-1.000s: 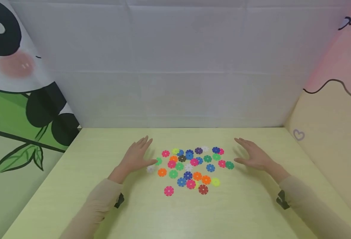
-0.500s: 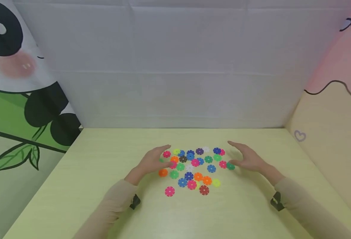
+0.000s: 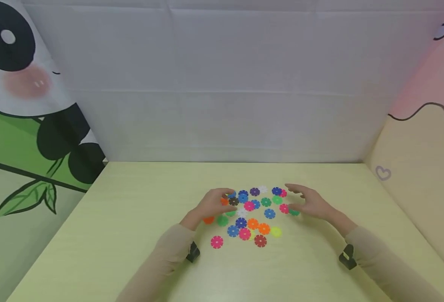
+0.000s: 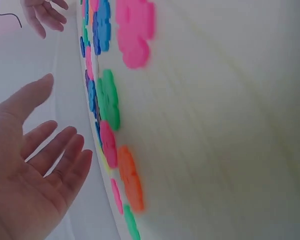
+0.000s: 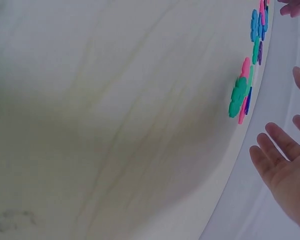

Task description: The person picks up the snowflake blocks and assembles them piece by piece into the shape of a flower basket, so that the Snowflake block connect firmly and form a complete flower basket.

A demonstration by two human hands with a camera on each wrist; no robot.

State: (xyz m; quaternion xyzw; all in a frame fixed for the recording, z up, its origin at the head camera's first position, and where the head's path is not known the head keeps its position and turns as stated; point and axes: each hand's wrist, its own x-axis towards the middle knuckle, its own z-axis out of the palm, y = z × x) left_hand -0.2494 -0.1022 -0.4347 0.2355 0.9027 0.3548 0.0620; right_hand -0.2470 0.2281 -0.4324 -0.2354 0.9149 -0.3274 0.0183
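Observation:
Many coloured notched plastic interlocking discs lie loosely scattered at the middle of the table, some overlapping. My left hand (image 3: 210,204) hovers over their left side, thumb and fingers spread apart, hiding a few of them. In the left wrist view its palm and relaxed fingers show nothing held, with an orange disc (image 4: 131,180) and a green disc (image 4: 109,100) beyond. At the right edge of the spread, my right hand (image 3: 315,204) has its thumb apart from its fingers, the thumb overlapping a dark green disc (image 3: 294,212). The right wrist view shows that hand holding nothing.
Nearest the front lie a pink disc (image 3: 217,242) and a dark red disc (image 3: 260,240). A pale wood-look table (image 3: 93,251) runs back to a white sheet wall (image 3: 229,105). Printed panels stand at the left (image 3: 14,138) and right (image 3: 426,176).
My left hand has moved right, from beside the discs to over their left part. My right hand has shifted slightly left toward them. The discs appear unmoved on the table.

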